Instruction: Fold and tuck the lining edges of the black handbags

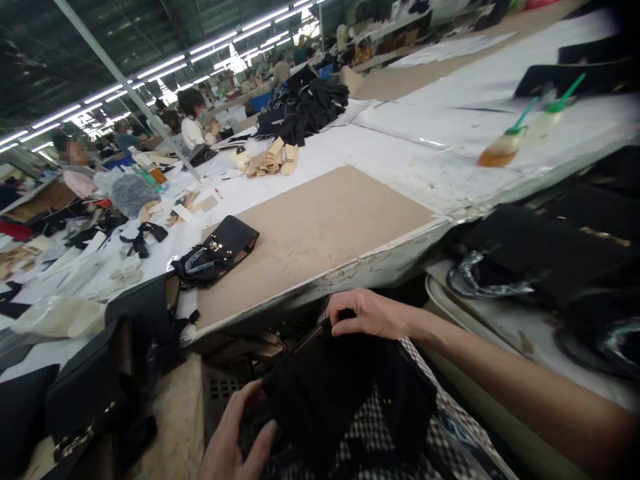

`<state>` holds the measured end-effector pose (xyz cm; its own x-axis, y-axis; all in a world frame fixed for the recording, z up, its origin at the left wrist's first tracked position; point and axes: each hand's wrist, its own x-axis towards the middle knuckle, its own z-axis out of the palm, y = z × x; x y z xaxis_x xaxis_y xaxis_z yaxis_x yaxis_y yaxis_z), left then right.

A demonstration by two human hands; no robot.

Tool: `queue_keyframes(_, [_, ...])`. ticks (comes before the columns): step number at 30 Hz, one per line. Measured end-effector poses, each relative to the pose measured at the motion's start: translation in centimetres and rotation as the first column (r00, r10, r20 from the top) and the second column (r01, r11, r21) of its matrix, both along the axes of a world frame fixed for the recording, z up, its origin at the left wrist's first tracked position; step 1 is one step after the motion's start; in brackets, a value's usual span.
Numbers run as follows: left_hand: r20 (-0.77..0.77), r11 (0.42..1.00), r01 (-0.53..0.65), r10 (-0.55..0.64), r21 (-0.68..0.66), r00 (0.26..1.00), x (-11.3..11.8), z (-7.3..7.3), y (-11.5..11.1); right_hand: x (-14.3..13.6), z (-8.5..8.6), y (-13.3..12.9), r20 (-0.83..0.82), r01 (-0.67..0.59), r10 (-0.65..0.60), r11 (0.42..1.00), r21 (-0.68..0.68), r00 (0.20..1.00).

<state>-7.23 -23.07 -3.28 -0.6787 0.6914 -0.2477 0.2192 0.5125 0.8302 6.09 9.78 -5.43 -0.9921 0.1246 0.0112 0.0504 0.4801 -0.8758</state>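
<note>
A black bag piece (320, 393) of soft material lies over my lap, on black-and-white checked cloth (373, 417). At its upper edge my right hand (367, 315) pinches the material between thumb and fingers. My left hand (237, 433) is beside the left edge, thumb and forefinger apart; its fingertips reach the corner, and the other fingers are partly hidden. On the table's brown board (320, 213) rests a black bag (220, 250) with gold-coloured fittings and clear plastic wrap.
More black bags (90, 393) crowd the lower left, and others (555, 260) lie at right. Two bottles with green nozzles, one holding amber liquid (500, 148), stand on the white-covered table (400, 150). Black pieces (310, 103) are heaped farther back. People (195, 127) sit beyond.
</note>
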Motion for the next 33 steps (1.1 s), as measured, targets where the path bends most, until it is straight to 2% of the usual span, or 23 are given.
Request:
queue_keyframes(4, [-0.040,0.998,0.008,-0.005,0.066,0.999,1.0,0.6,2.3,-0.8,-0.5,-0.7,0.038,0.070,-0.069,0.997,-0.042,0.997])
queue_keyframes(8, [-0.059,0.998,0.015,-0.011,0.060,0.998,0.5,0.2,4.7,-0.4,-0.5,-1.3,0.075,0.129,-0.125,0.990,-0.064,0.989])
queue_keyframes(11, [-0.016,0.997,0.047,-0.046,0.066,0.999,0.0,-0.1,5.3,0.2,-0.3,-1.9,0.064,0.159,-0.156,0.986,-0.051,0.986])
queue_keyframes(17, [0.038,0.989,0.138,-0.140,0.050,0.989,0.2,0.6,5.6,0.7,-0.2,-3.5,0.045,0.273,-0.281,0.954,0.126,0.959])
queue_keyframes(22, [0.067,0.988,0.156,-0.157,0.020,0.985,-0.2,1.0,6.3,1.0,-0.6,-4.3,0.011,0.333,-0.347,0.908,0.255,0.938])
queue_keyframes(24, [0.103,0.979,0.202,-0.202,0.009,0.974,-0.6,1.2,6.8,1.1,-0.8,-4.5,-0.011,0.324,-0.334,0.906,0.271,0.943])
queue_keyframes(28, [0.151,0.945,0.325,-0.317,-0.027,0.936,-1.5,1.6,8.6,1.2,-0.9,-4.7,-0.041,0.219,-0.216,0.936,0.277,0.975])
queue_keyframes(33, [0.131,0.923,0.379,-0.368,-0.071,0.921,-1.6,0.6,12.1,1.4,-0.9,-5.2,-0.078,0.217,-0.203,0.942,0.257,0.976])
